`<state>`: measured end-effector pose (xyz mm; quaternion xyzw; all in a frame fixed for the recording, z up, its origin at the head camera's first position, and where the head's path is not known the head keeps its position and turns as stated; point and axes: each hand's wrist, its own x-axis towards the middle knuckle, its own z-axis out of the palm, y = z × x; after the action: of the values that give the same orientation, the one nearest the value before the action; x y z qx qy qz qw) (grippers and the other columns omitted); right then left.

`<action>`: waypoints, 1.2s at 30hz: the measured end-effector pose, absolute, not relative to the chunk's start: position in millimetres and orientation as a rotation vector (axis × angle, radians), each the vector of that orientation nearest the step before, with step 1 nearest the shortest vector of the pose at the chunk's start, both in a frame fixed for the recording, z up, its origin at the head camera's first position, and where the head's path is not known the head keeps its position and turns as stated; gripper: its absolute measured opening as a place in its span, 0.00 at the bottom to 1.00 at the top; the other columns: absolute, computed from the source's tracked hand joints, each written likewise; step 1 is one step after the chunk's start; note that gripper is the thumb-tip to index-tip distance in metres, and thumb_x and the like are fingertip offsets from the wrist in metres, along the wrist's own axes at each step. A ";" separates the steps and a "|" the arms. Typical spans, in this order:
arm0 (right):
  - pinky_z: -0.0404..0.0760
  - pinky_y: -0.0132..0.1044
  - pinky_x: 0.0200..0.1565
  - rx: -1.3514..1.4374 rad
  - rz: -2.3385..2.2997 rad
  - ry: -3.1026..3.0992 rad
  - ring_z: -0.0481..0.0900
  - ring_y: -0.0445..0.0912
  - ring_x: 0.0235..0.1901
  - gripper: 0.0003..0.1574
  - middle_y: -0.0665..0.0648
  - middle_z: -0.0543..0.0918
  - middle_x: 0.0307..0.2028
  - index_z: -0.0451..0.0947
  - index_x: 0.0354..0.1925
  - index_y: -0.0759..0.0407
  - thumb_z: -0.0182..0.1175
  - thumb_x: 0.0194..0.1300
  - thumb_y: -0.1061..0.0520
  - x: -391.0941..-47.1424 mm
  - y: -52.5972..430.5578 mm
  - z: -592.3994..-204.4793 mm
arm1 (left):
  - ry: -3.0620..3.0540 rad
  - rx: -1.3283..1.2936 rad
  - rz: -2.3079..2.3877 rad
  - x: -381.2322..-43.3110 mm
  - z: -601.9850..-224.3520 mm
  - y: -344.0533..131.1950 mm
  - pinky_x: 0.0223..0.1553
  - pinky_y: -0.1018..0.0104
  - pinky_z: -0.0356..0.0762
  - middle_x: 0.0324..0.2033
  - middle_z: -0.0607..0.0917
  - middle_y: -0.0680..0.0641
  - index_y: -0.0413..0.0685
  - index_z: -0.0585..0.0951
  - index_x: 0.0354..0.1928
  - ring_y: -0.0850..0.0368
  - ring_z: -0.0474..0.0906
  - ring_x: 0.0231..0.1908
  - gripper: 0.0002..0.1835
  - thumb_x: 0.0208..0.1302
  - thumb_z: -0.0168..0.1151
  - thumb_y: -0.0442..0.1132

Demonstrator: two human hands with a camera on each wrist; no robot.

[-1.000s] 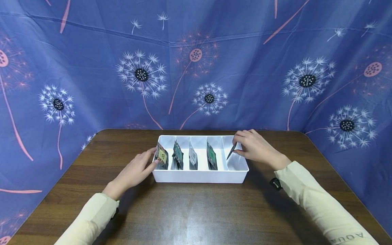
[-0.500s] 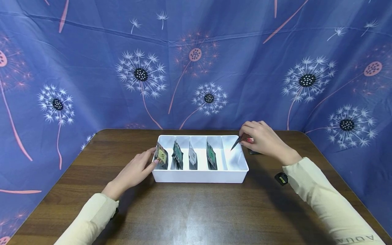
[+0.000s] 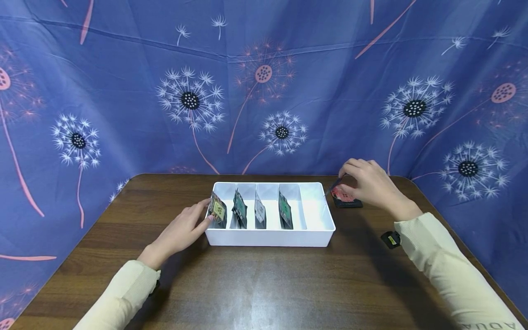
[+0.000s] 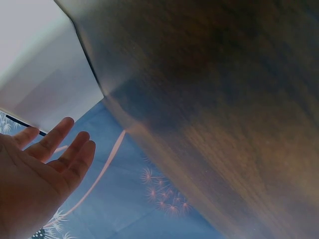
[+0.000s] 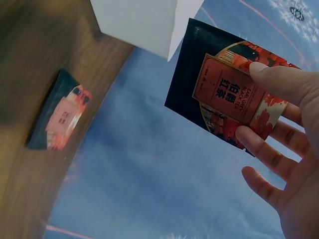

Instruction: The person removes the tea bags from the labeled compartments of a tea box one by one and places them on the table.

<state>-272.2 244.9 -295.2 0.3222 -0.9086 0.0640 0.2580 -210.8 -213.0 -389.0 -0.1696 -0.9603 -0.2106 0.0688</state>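
Note:
A white divided box (image 3: pixel 270 238) stands on the table. My left hand (image 3: pixel 183 231) rests against its left end with extended fingers, the thumb close to a yellow-labelled sachet (image 3: pixel 219 210). To the right of the box, my right hand (image 3: pixel 369 185) pinches an Earl Grey tea sachet (image 5: pixel 227 87) between thumb and fingers. From the head view that sachet is seen nearly edge-on, just beyond the box's right rim. Below the right hand, another dark sachet with a red label (image 3: pixel 347 198) lies flat on the table. The box's rightmost compartment holds no sachet.
Further sachets lean upright in the other compartments: a green one (image 3: pixel 239 210), a white one (image 3: pixel 260 211) and another green one (image 3: pixel 285 211). A brown wooden table (image 3: pixel 264 284) extends in front. Behind it hangs a blue dandelion-print cloth (image 3: pixel 330 114).
My right hand has moved right, carrying the sachet out from over the rightmost compartment to beside the box. The flat red-labelled sachet has come into sight. My left hand stays put.

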 end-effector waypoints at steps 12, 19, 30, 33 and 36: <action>0.67 0.43 0.28 0.797 0.140 -2.498 0.74 0.47 0.26 0.13 0.53 0.80 0.31 0.77 0.27 0.54 0.71 0.40 0.58 -277.8 273.9 -311.3 | -2.893 -0.507 -0.639 -211.2 -389.7 -213.9 0.58 0.45 0.63 0.62 0.68 0.46 0.53 0.58 0.68 0.43 0.64 0.61 0.31 0.67 0.41 0.58; 0.62 0.38 0.26 0.735 0.155 -2.604 0.72 0.44 0.25 0.11 0.52 0.80 0.31 0.77 0.28 0.52 0.70 0.44 0.55 -278.6 294.1 -328.4 | -2.882 -0.517 -0.639 -212.4 -391.1 -213.9 0.58 0.45 0.63 0.62 0.69 0.46 0.52 0.58 0.67 0.43 0.65 0.61 0.31 0.68 0.42 0.58; 0.68 0.44 0.27 0.600 0.173 -2.684 0.76 0.48 0.24 0.12 0.53 0.81 0.31 0.78 0.28 0.52 0.70 0.44 0.54 -279.6 327.6 -347.2 | -2.894 -0.511 -0.653 -211.8 -390.8 -214.1 0.59 0.45 0.63 0.62 0.68 0.46 0.53 0.58 0.67 0.43 0.64 0.61 0.30 0.68 0.42 0.57; 0.66 0.40 0.24 0.594 0.169 -2.677 0.74 0.46 0.23 0.12 0.54 0.80 0.30 0.77 0.28 0.53 0.71 0.43 0.54 -280.4 335.9 -350.2 | -2.894 -0.513 -0.654 -212.1 -390.6 -214.0 0.58 0.45 0.63 0.62 0.68 0.46 0.53 0.58 0.67 0.43 0.64 0.61 0.30 0.68 0.42 0.57; 0.66 0.42 0.24 0.571 0.177 -2.690 0.75 0.47 0.24 0.13 0.55 0.80 0.30 0.78 0.28 0.54 0.71 0.44 0.53 -281.2 342.0 -352.7 | -2.891 -0.517 -0.652 -212.2 -390.7 -213.9 0.58 0.46 0.63 0.62 0.69 0.45 0.52 0.58 0.67 0.43 0.65 0.61 0.30 0.68 0.43 0.57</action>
<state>-281.2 342.0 -352.7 0.2034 -0.9580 0.0629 0.1919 -212.2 -213.9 -390.7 -0.1715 -0.9588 -0.2163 0.0665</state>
